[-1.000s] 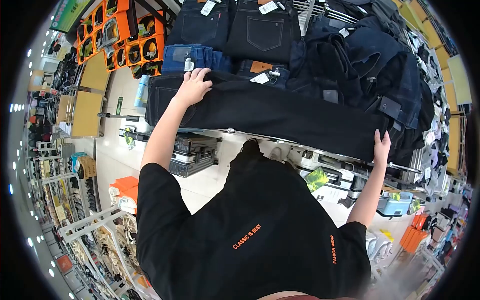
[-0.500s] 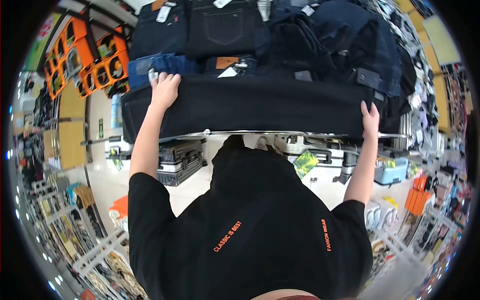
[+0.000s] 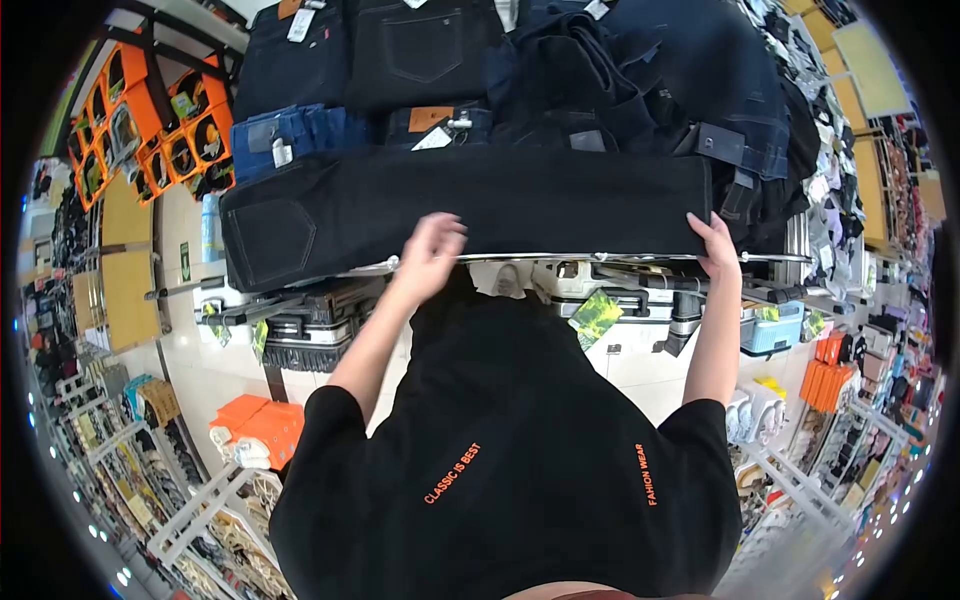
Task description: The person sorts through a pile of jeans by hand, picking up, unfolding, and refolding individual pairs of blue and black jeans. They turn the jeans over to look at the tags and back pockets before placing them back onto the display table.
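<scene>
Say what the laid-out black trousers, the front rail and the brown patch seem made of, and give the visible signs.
Black trousers: matte woven cloth, probably cotton denim; pocket stitching shows.
Front rail: smooth metal, perhaps chromed; it has bright highlights.
Brown patch: leather or imitation, judging by its even tan surface; cannot tell which.

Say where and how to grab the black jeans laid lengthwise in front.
I'd pinch the black jeans at both ends, from the front: hem by the right hand, pocketed end at left. They lie flat and long, so a middle grip may let the ends sag.
</scene>
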The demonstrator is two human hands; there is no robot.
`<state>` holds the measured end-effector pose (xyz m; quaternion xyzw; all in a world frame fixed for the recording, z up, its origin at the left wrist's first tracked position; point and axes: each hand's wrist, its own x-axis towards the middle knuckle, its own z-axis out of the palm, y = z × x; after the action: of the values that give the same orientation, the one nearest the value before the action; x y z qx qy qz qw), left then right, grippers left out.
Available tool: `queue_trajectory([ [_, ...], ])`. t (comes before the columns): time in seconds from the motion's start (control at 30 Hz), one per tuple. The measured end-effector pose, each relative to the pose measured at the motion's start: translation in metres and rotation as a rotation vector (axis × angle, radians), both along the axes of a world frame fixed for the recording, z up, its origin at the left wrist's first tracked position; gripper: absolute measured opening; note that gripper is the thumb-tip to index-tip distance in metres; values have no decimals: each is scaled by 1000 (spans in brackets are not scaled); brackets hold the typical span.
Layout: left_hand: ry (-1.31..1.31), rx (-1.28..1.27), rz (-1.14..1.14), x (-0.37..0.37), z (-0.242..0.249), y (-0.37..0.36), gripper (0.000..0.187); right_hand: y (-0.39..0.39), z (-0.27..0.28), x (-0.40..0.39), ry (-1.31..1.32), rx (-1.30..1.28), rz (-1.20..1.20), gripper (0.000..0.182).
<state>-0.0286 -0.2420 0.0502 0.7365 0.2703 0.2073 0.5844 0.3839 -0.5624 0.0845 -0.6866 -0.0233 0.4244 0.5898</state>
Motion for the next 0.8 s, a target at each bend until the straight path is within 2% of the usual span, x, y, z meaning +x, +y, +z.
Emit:
queue_trajectory([
  [0.03, 150, -42, -188, 1, 3, -14, 35, 7, 14, -10, -9, -27, -128, 50],
  [0.1, 160, -51, -343, -1, -8, -36, 40, 16, 30, -19, -44, 104, -99, 43],
  [0.17, 223, -197, -362, -1, 1, -46, 39, 31, 52, -29, -142, 64, -87, 39],
  [0.27, 338, -165, -419, 1, 22, -45, 39, 48, 70, -34, -169, 85, -88, 35],
  [0.37, 198, -224, -419, 0, 16, -39, 39, 67, 88, -53, -204, 155, -88, 36],
  [0.43, 109, -362, -389, 3, 4, -40, 39, 73, 111, -73, -316, 130, -68, 36],
  [0.53, -17, -555, -390, 12, 12, -38, 39, 107, 150, -110, -538, 88, 108, 37],
  [0.6, -119, -643, -396, 10, 18, -31, 39, 139, 167, -144, -799, 23, 293, 36],
  [0.67, -210, -705, -384, 9, 33, -22, 48, 179, 202, -199, -988, -225, 451, 35],
  [0.73, -397, -835, -301, 8, 51, -9, 54, 217, 187, -241, -1477, -149, 497, 29],
  [0.8, -567, -923, -218, -6, 84, 14, 68, 256, 186, -290, -1455, -286, 774, 21],
])
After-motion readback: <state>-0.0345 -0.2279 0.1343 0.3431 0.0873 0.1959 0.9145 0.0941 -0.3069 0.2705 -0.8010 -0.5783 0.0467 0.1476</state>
